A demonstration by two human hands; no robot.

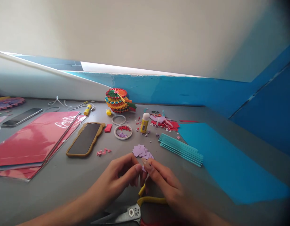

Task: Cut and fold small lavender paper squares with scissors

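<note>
Between the fingertips of my left hand (126,172) and my right hand (162,177) is a small piece of purple paper (143,168), mostly hidden by the fingers. Both hands are closed in a pinch and meet near the middle of the table. Just beyond them lies a pile of purple paper squares (142,151). Below the hands rest scissors (133,213) with yellow and red handles, partly covered by my right hand. Farther back, a tape roll (123,138) encloses red and purple folded bits, and a glue stick (144,123) stands upright beside it.
Left are a phone in a brown case (85,139), pink folded bits (103,152) and red paper packs (34,138). On the right, pleated teal paper (180,149) touches a blue sheet (220,157). Red scraps (167,124) and stacked paper fans (118,100) lie at the back.
</note>
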